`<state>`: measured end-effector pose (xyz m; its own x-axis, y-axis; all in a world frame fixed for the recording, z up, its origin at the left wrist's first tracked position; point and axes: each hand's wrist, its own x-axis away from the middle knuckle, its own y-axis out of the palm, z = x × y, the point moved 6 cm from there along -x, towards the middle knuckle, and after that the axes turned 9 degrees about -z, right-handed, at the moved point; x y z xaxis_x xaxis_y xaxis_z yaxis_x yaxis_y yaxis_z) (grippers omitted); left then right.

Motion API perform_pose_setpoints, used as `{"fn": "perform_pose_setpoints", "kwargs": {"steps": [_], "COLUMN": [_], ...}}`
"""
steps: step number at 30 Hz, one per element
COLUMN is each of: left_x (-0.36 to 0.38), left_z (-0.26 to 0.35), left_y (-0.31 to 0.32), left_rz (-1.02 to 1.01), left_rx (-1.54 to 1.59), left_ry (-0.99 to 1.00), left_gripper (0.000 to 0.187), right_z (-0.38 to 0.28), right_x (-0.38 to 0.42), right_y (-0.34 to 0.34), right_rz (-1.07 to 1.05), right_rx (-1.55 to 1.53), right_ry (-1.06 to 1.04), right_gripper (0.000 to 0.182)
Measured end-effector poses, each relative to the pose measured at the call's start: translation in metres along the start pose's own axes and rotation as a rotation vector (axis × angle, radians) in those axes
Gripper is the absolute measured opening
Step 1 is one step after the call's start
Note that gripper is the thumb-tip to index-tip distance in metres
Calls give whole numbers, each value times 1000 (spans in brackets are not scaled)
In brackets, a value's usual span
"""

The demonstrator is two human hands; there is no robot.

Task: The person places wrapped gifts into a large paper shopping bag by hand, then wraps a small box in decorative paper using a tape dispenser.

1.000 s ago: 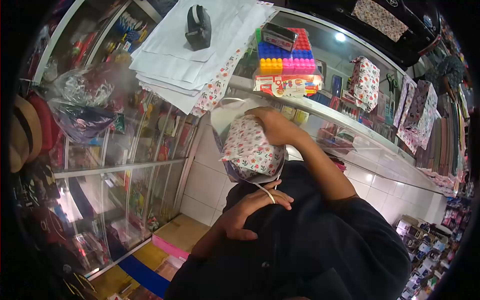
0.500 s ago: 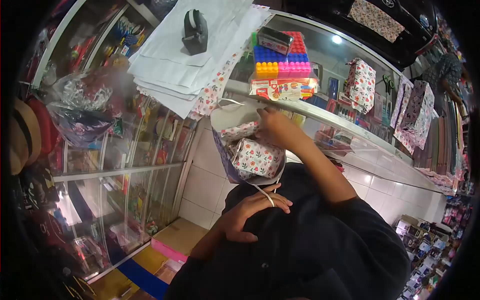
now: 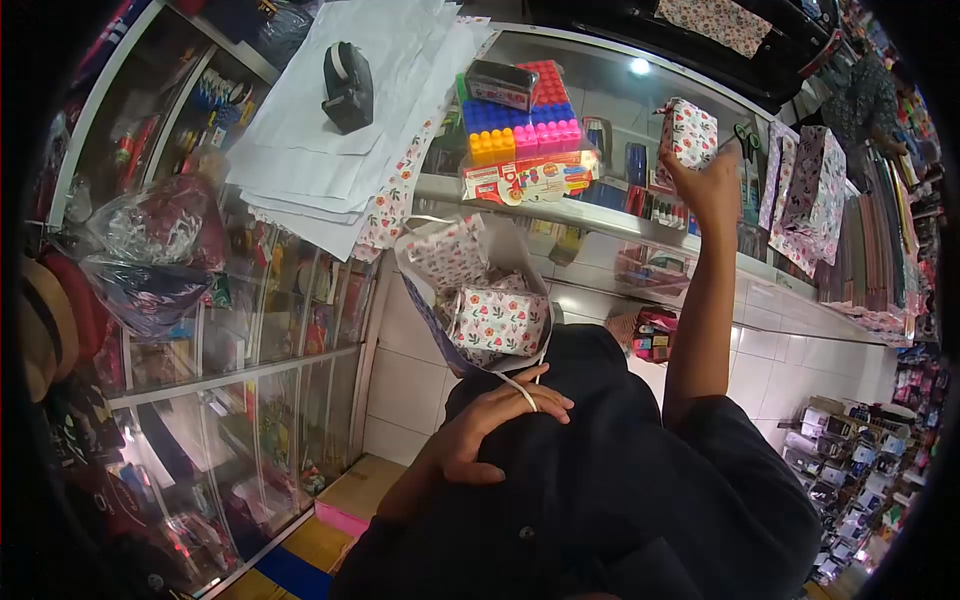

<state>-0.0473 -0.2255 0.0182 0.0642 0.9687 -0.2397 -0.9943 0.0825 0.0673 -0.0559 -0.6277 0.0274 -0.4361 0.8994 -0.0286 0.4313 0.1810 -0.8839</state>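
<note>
A paper gift bag (image 3: 428,316) with a pale inside stands open against my front. My left hand (image 3: 492,425) has the bag's white cord handle (image 3: 521,388) hooked through its fingers. Inside the bag are a floral-wrapped box (image 3: 499,322) and another floral-wrapped package (image 3: 446,252) leaning at the far left. My right hand (image 3: 708,186) reaches out over the glass counter, with thumb and fingers around the near end of an upright floral-wrapped box (image 3: 689,131). The hand hides that box's lower part.
The glass counter (image 3: 590,208) carries a toy-brick pack (image 3: 530,135) with a dark box on it, scissors (image 3: 746,140) and more floral-wrapped packages (image 3: 815,190). White paper sheets (image 3: 300,130) lie under a black tape dispenser (image 3: 347,90). A glass cabinet (image 3: 240,370) stands at left.
My right hand has left the bag and moved right to the wrapped box on the counter. The package in the bag now leans at the far left. My left hand keeps the handle.
</note>
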Motion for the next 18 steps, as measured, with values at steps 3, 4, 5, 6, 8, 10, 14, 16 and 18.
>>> {"fn": "perform_pose_setpoints", "kwargs": {"steps": [3, 4, 5, 6, 8, 10, 14, 16, 18], "left_x": [-1, -1, -1, -1, 0, 1, 0, -1, -2], "left_z": [0, 0, 0, 0, 0, 1, 6, 5, 4], "left_y": [-1, -2, -2, -1, -1, -2, -2, -2, 0], "left_rz": [-7, -8, -12, -13, -4, 6, 27, 59, 35], "left_rx": [-14, -15, -17, -19, -17, -15, -30, -30, -47], "left_ry": [3, 2, 4, 7, 8, 6, -29, -48, -43], "left_gripper": [88, 88, 87, 87, 87, 87, 90, 94, 93], "right_z": [-1, -1, 0, 0, 13, 3, -65, -89, -117], "right_x": [1, 4, 8, 14, 21, 41, 106, 133, 149], "right_y": [0, -3, -10, -15, -16, -14, -9, 26, 53], "right_rz": [47, 47, 52, 54, -51, -293, -747, -892, -931], "right_rx": [-22, -23, -56, -89, -322, -699, -733, -675, -426], "right_ry": [-17, -16, -33, -53, -108, -225, -534, -455, -505], "right_gripper": [103, 103, 98, 94, 89, 81, 80, 79, 77]}}
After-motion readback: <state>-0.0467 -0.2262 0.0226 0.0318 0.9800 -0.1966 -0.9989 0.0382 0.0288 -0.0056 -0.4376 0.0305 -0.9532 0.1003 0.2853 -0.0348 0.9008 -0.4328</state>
